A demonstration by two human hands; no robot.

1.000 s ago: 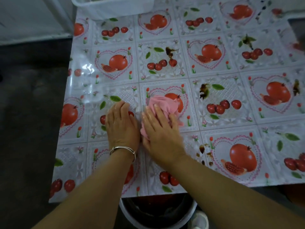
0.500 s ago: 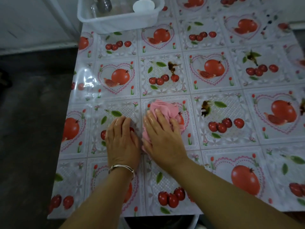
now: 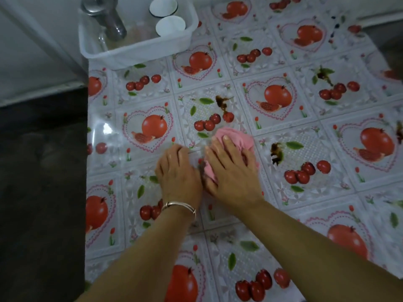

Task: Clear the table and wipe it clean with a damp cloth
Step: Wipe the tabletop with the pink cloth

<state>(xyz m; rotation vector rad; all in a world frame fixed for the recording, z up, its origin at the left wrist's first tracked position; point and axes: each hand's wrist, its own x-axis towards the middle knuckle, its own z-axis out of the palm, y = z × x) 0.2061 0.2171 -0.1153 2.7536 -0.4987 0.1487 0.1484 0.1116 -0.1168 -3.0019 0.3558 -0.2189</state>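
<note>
Two hands worked near the brown stain point(image 3: 222, 102): the right hand point(image 3: 232, 173) pressed flat on the soft, limp pink cloth point(image 3: 237, 138) just below it; the left hand point(image 3: 177, 173) rested open beside.

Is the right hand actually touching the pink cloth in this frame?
Touching. The head view shows the right hand lying palm-down on the pink cloth, fingers spread over it, pressing it against the table.
</note>
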